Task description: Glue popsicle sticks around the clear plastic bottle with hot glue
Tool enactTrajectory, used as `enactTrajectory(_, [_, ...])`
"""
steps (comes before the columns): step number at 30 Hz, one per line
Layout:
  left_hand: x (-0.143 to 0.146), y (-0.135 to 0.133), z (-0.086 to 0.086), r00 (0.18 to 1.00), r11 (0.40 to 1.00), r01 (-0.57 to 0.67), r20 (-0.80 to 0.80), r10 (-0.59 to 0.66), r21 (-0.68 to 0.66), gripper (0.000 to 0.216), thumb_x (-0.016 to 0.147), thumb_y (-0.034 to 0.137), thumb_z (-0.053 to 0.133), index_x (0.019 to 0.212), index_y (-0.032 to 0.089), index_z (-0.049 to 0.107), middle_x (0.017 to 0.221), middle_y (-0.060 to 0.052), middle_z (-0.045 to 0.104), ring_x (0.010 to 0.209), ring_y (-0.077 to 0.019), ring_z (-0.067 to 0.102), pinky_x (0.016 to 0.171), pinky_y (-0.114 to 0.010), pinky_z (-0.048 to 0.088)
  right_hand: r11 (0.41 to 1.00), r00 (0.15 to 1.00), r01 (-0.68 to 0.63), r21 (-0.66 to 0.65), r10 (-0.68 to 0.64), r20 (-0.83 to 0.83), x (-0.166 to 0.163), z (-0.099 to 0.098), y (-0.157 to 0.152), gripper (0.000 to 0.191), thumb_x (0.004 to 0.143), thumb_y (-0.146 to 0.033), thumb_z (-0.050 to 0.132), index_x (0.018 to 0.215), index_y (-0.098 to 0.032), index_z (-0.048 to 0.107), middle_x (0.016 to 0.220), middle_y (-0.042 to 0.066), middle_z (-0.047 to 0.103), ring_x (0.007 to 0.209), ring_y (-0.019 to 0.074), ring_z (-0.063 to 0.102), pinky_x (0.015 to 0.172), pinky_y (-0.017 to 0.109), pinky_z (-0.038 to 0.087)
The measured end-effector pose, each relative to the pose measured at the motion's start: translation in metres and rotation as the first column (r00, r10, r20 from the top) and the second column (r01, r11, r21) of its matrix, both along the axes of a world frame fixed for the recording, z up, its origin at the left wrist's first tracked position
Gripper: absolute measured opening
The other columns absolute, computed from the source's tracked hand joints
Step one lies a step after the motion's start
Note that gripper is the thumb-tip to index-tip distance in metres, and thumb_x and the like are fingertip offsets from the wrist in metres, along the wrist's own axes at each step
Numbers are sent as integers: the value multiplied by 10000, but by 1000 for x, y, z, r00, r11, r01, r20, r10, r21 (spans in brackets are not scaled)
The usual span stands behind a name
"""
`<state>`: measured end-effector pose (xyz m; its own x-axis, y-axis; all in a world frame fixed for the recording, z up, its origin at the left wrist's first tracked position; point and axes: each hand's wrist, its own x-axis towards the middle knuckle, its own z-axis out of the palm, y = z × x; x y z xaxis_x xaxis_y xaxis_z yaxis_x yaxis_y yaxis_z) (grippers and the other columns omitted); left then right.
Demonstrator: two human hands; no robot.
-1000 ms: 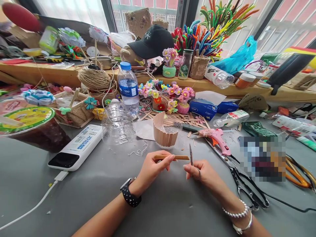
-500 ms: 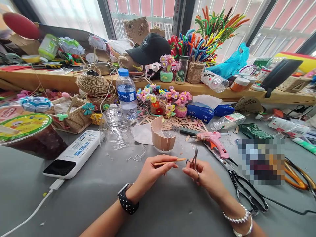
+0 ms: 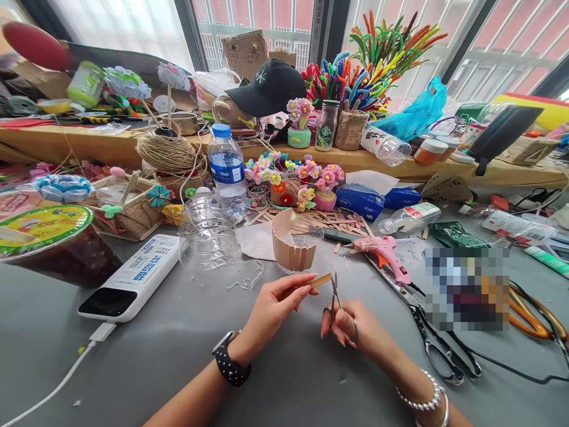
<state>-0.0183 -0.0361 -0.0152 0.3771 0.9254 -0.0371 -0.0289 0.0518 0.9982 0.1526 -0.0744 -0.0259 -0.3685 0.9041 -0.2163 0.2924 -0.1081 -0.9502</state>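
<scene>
Between its thumb and fingers, my left hand (image 3: 284, 299) pinches a wooden craft stick (image 3: 320, 280), the free end pointing right. My right hand (image 3: 349, 323) has its fingers in the handles of small scissors (image 3: 334, 293), with the blades upward at the stick's right end. Whether the blades touch the wood I cannot tell. Just beyond my hands stands a cup-like piece (image 3: 293, 249) with craft sticks side by side around clear plastic; its wall is taller at the left. A pink hot glue gun (image 3: 384, 255) lies to the right of it.
Large black-handled scissors (image 3: 438, 350) and orange-handled ones (image 3: 528, 311) lie at the right. A white power bank (image 3: 133, 279) with a cable and a sealed drink cup (image 3: 57, 243) are at the left. Behind are a cut clear bottle (image 3: 208, 231), a water bottle (image 3: 226, 172) and loose craft sticks (image 3: 262, 216).
The scissors have moved left and down to the craft stick's end. My left hand has turned the stick so its flat face shows and its tip points higher.
</scene>
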Motion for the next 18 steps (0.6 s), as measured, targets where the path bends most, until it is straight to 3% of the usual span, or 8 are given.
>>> enactTrajectory(7, [0,0,-1,998,1000,5,-58,-4,17,247,758,298,553,942,160,643,776,-59,687,729,-167,592,493,-199,398,999,999,2,36,-3,34,-7,6,-3,710,625,-785,286,646,-124,546,470,-34,385,442,67,323,441,219,224])
enactTrajectory(18, [0,-4,-3,991,996,-5,-132,17,85,202,753,317,558,848,154,630,660,-23,628,554,-104,491,460,-190,357,997,994,-20,75,11,113,-2,5,0,661,633,-762,328,564,-135,523,514,-16,383,507,84,322,463,222,234])
